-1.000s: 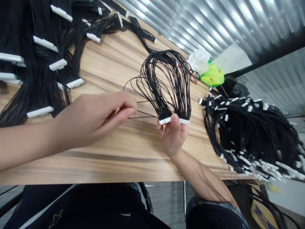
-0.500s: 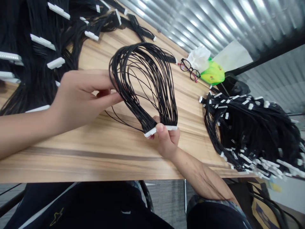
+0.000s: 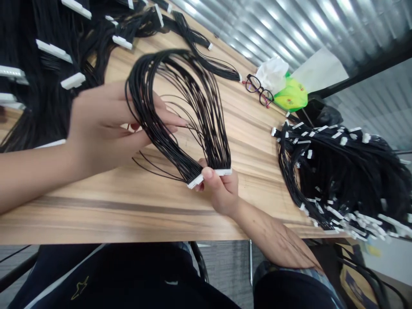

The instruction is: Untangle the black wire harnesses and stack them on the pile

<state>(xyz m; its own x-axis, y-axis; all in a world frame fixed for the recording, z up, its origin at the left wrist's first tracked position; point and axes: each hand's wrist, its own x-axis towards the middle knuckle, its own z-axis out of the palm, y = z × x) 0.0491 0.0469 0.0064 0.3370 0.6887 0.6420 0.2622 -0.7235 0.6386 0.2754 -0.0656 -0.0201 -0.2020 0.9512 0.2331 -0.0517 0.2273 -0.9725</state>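
Note:
A looped black wire harness [image 3: 174, 156] is held up over the table, with a white connector [image 3: 195, 181] at one end and another white connector [image 3: 223, 172] at the other. My right hand [image 3: 220, 189] is closed on both connectors, its thumb across the spot where they meet. My left hand [image 3: 103, 122] reaches behind the left side of the loop. Its fingertips show through the strands, pinched close together at thin wires inside the loop. Part of that thumb and those fingers is hidden by the black strands. Two loose wires stick out to the left below the bundle.
A heap of black harnesses [image 3: 53, 90] with white connectors lies at left, and another pile [image 3: 350, 171] at right. More harnesses [image 3: 212, 64] lie at the back. Glasses [image 3: 259, 90], white tissue [image 3: 273, 74] and a green packet [image 3: 292, 95] sit by the corrugated metal wall [image 3: 267, 25].
The harness and my right hand have shifted slightly left. My left fingers have pushed further through the strands, so their tips now show inside the loop.

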